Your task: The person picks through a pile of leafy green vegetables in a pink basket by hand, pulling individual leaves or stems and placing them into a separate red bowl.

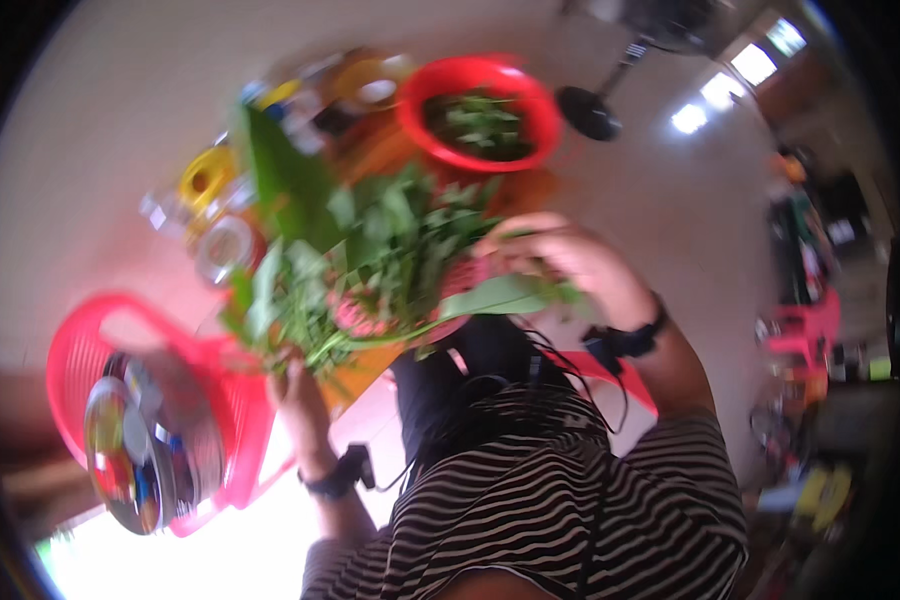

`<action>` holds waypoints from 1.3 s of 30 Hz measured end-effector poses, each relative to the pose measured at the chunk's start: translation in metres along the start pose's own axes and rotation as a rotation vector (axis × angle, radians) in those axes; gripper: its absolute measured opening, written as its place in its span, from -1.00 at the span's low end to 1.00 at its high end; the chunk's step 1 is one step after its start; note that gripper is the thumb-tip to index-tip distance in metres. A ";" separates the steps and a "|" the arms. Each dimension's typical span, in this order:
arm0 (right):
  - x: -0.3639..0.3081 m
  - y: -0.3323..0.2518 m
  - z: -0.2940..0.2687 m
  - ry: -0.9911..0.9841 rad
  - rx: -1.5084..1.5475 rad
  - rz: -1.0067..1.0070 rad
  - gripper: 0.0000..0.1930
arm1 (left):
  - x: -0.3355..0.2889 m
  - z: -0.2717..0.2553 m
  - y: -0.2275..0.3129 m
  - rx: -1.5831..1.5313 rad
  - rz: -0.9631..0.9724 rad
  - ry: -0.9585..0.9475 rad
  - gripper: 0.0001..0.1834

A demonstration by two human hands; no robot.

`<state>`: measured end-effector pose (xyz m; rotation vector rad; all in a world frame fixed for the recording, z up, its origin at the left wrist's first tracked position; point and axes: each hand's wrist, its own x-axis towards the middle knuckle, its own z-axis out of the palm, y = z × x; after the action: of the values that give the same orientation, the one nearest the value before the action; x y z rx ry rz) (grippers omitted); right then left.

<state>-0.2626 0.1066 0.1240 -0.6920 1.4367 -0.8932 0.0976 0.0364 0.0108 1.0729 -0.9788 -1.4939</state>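
A wide heap of leafy green stems (395, 225) lies across a pink basket (465, 275), little of which shows under the leaves. At the heap's near left end, my left hand (295, 390) is closed round a bunch of stems. My right hand (570, 255) is at the right side of the heap, its fingers curled and blurred, with bits of green poking out around them. A long leaf (495, 297) stretches between the heap and this hand. Behind the heap, a red plastic bowl (545, 110) contains more loose green leaves (480, 122).
An orange low table (365, 375) stands under the greens. Jars and bottles, among them a yellow round container (206, 178), crowd its far left. To the left, a pink plastic chair (70, 345) bears a round metal tin (135, 455). A fan base (590, 113) stands at the far right.
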 end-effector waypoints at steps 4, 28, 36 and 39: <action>0.041 0.049 0.015 -0.455 -0.268 -0.611 -0.71 | 0.000 0.005 0.000 0.083 0.072 0.165 -0.78; -0.057 0.051 0.019 -0.324 -0.139 0.110 -0.77 | 0.029 0.019 -0.018 0.283 0.083 -0.174 -0.68; -0.064 0.005 -0.005 -0.124 -0.442 0.098 -0.76 | 0.022 0.028 -0.012 0.332 -0.043 -0.208 -0.67; -0.044 0.009 -0.014 -0.114 -0.560 -0.253 -0.78 | 0.014 0.034 -0.003 0.194 0.053 -0.355 -0.68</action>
<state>-0.2726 0.1501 0.1392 -1.3457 1.5273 -0.6232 0.0631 0.0247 0.0156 0.9226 -1.4132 -1.6017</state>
